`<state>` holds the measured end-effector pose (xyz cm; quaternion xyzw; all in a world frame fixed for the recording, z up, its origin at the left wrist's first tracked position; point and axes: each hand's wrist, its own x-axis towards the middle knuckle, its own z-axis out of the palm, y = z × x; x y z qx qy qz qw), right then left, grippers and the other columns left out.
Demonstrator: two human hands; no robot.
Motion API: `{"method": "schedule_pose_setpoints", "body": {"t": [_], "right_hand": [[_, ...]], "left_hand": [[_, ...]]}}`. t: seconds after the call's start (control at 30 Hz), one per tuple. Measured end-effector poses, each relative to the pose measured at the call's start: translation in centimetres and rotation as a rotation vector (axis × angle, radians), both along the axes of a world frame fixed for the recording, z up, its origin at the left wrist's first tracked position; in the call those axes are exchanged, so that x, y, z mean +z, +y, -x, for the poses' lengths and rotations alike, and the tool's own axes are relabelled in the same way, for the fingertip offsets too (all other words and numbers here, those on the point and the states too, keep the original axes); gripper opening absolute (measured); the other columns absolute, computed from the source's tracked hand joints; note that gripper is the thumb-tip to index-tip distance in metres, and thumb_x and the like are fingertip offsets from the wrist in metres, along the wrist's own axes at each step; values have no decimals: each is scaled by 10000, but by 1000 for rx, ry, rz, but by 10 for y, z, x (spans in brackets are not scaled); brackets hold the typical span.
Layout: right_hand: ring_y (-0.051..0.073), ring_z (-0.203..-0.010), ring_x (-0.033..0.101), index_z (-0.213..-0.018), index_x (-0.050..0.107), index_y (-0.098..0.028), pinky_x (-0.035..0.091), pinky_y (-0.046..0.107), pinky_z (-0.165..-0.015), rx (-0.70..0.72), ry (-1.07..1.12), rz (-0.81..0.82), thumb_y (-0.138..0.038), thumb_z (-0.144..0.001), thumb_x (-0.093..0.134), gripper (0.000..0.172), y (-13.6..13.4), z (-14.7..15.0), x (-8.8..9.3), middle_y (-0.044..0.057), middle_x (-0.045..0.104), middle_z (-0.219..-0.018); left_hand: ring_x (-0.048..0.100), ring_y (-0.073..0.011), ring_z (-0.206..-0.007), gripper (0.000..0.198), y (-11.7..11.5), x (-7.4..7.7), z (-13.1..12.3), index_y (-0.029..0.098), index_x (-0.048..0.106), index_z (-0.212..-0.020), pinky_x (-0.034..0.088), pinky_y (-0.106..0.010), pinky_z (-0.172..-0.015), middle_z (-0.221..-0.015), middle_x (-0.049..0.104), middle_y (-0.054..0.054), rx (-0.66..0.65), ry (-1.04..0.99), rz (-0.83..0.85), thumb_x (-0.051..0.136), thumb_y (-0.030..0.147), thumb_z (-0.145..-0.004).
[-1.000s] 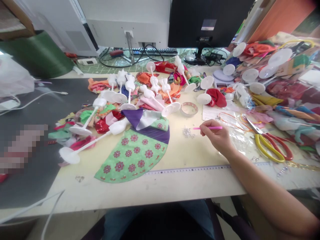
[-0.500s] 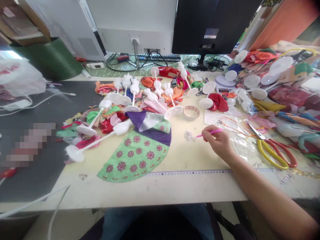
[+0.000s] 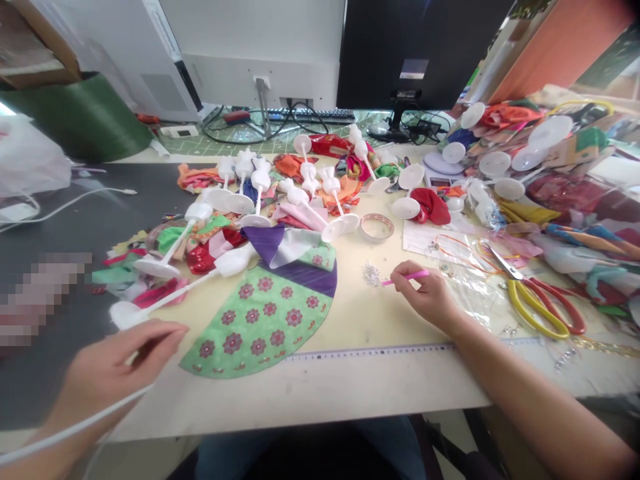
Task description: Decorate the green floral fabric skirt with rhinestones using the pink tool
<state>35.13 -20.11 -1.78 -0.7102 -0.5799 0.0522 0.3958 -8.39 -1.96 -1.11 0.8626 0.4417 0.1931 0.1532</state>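
My right hand [image 3: 427, 293] pinches a thin pink stick [image 3: 407, 276] whose tip points left at a small heap of clear beads [image 3: 371, 273] on the cream table. My left hand [image 3: 117, 363] hovers low at the near left, fingers drawn together, just short of the white round base [image 3: 124, 313] of a doll stand. That stand carries a green flowered skirt [image 3: 260, 317] with purple trim, spread flat on the table. A white cable [image 3: 70, 427] crosses under my left wrist; whether the hand holds anything is unclear.
Several white doll stands and coloured fabric scraps [image 3: 280, 193] pile up behind the skirt. A tape roll [image 3: 377, 227], yellow-and-red scissors [image 3: 537, 297] and a ruler strip [image 3: 370, 348] along the table's front lie nearby. More dressed dolls [image 3: 550, 153] are heaped at right. A monitor [image 3: 415, 53] stands behind.
My left hand has come into view at the near left, close to the stand's base. The right hand has shifted slightly left with the pink stick toward the beads.
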Motion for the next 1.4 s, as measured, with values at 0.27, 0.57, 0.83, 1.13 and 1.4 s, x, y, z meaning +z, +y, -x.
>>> {"method": "schedule_pose_setpoints", "body": {"t": [0.27, 0.57, 0.83, 1.13, 1.4], "right_hand": [[106, -568, 530, -693, 527, -199, 413, 246, -539, 42, -6, -39, -195, -867, 498, 176, 2, 0, 0, -9, 580, -631], [103, -574, 528, -715, 540, -201, 411, 257, -547, 90, 31, -109, -152, -864, 514, 159, 1, -1, -1, -18, 564, -630], [124, -631, 549, -756, 587, -203, 425, 283, -588, 114, 331, -48, -245, -873, 546, 131, -2, -3, 1, -7, 574, -673], [126, -598, 549, -757, 612, -214, 452, 298, -589, 115, 589, 8, -319, -852, 596, 142, -3, -2, 15, -13, 582, -625], [121, -630, 562, -741, 602, -200, 445, 277, -581, 57, 386, 101, -303, -858, 574, 159, -6, 4, 32, -2, 592, -669]], "left_hand": [[600, -136, -713, 127, -17, 11, -59, 255, 675, -784, 461, -203, -601, -779, 698, 53, 50, -165, 277, 614, 366, -768], [580, -142, -658, 238, -22, 18, -38, 279, 691, -924, 466, -220, -620, -751, 675, 16, -242, -11, 718, 679, 411, -727], [621, -137, -763, 281, -36, 39, -78, 295, 660, -1068, 488, -213, -687, -879, 699, 16, -619, 115, 968, 658, 355, -793], [639, -129, -638, 311, -60, 29, -204, 157, 642, -1132, 500, -225, -552, -807, 694, -34, -469, -230, 882, 547, 262, -856], [628, -175, -845, 202, -59, -3, -226, 145, 680, -970, 509, -320, -786, -932, 694, -56, -634, -207, 274, 505, 139, -870]]}}
